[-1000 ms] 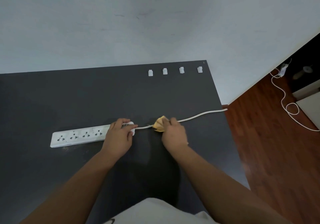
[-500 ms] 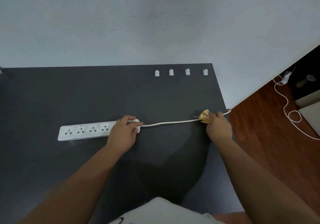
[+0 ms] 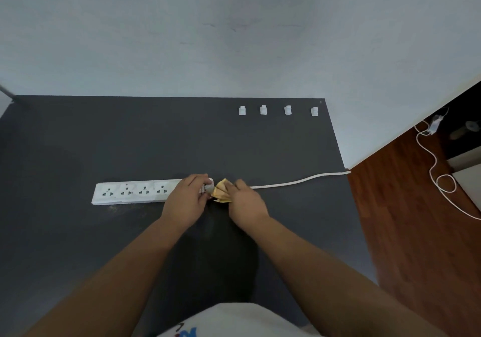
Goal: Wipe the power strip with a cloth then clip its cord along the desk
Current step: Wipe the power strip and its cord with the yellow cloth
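A white power strip (image 3: pixel 132 192) lies flat on the dark grey desk (image 3: pixel 78 141), sockets facing up. My left hand (image 3: pixel 188 201) grips its right end, where the cord leaves it. My right hand (image 3: pixel 244 202) holds a crumpled yellow cloth (image 3: pixel 221 195) pinched around the cord, right beside the strip's end and almost touching my left hand. The white cord (image 3: pixel 299 181) runs right from the cloth and drops over the desk's right edge. The stretch of cord inside the cloth is hidden.
Several small white cord clips (image 3: pixel 276 110) sit in a row near the desk's back right edge, along the pale wall. Wooden floor (image 3: pixel 416 232) lies to the right, with another thin white cable (image 3: pixel 440 180) looped on it.
My right hand slid the cloth along the cord out to the desk's right edge, then back left to the strip's end. My left hand stayed on the strip.
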Motion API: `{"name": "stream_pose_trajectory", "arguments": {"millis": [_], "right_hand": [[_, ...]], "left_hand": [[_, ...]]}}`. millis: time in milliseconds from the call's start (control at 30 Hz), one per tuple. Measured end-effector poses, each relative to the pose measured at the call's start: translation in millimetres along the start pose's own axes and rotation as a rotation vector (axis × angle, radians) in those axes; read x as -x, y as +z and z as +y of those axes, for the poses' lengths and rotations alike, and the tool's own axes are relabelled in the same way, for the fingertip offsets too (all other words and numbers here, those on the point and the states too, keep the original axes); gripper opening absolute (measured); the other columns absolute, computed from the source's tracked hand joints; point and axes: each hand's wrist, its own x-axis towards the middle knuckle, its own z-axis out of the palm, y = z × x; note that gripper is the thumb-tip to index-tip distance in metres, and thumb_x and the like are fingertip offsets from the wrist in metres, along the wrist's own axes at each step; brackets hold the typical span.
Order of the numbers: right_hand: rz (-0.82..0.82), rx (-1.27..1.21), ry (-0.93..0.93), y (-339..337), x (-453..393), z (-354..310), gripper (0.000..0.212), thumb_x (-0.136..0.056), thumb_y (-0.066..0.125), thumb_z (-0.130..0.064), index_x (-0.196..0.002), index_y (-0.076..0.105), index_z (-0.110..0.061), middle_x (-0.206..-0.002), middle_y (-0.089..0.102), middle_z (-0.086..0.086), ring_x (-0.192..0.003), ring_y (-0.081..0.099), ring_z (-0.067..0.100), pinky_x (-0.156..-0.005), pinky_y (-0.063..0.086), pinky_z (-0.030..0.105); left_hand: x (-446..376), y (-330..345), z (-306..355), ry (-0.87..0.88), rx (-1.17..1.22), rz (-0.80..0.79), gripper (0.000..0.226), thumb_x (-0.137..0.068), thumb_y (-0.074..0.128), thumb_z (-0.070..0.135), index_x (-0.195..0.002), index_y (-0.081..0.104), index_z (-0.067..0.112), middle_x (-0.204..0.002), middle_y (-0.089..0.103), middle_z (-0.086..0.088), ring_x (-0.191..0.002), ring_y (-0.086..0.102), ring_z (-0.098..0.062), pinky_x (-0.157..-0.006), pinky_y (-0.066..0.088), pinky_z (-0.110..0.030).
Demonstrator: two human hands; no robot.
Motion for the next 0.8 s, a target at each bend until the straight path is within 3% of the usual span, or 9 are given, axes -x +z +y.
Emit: {"name": "stream_pose_trajectory", "arguments": {"millis": [100, 300, 467, 600, 800], "right_hand": [[0.046, 0.036, 0.041, -14, 5, 40, 0.057, -0.081, 0.048, -0.007, -0.136, 0.043, -0.022, -0.117, 0.050, 0.012, -0.096, 0.057, 0.037, -0.082, 0.048, 0.040], [0.255, 0.014, 0.392, -48, 34, 143, 0.052, -0.076, 0.048, 0.000, -0.125, 0.057, -0.017, -0.108, 0.052, 0.017, -0.092, 0.059, 0.041, -0.079, 0.051, 0.044], [0.300, 0.008, 0.623, -72, 42, 196, 0.048, -0.078, 0.047, 0.000, -0.123, 0.058, -0.015, -0.118, 0.049, 0.018, -0.097, 0.057, 0.043, -0.083, 0.050, 0.045], [0.290, -0.065, 0.686, -75, 30, 171, 0.038, -0.079, 0.047, 0.001, -0.114, 0.058, -0.010, -0.118, 0.048, 0.018, -0.098, 0.057, 0.040, -0.084, 0.047, 0.043], [0.214, -0.097, 0.452, -31, 17, 86, 0.052, -0.080, 0.045, -0.003, -0.131, 0.046, -0.015, -0.123, 0.044, 0.014, -0.098, 0.058, 0.038, -0.083, 0.047, 0.039]], "left_hand": [[0, -1, 0, -0.019, 0.019, -0.004, 0.029, -0.086, 0.065, 0.018, -0.115, 0.061, 0.022, -0.132, 0.057, 0.006, -0.122, 0.051, -0.017, -0.102, 0.036, -0.027], [1, -2, 0, -0.021, 0.032, -0.002, 0.028, -0.086, 0.065, 0.019, -0.114, 0.062, 0.023, -0.131, 0.057, 0.008, -0.122, 0.050, -0.015, -0.101, 0.036, -0.025], [0, -3, 1, -0.018, 0.039, -0.013, 0.028, -0.086, 0.065, 0.017, -0.113, 0.062, 0.023, -0.131, 0.057, 0.007, -0.121, 0.051, -0.016, -0.102, 0.038, -0.029], [-2, -2, 0, -0.025, 0.037, -0.011, 0.027, -0.085, 0.066, 0.018, -0.111, 0.063, 0.024, -0.130, 0.058, 0.007, -0.120, 0.052, -0.016, -0.101, 0.039, -0.030], [1, 2, -1, -0.048, 0.121, 0.039, 0.021, -0.084, 0.068, 0.016, -0.104, 0.066, 0.025, -0.128, 0.060, 0.008, -0.122, 0.051, -0.015, -0.103, 0.033, -0.024]]}}
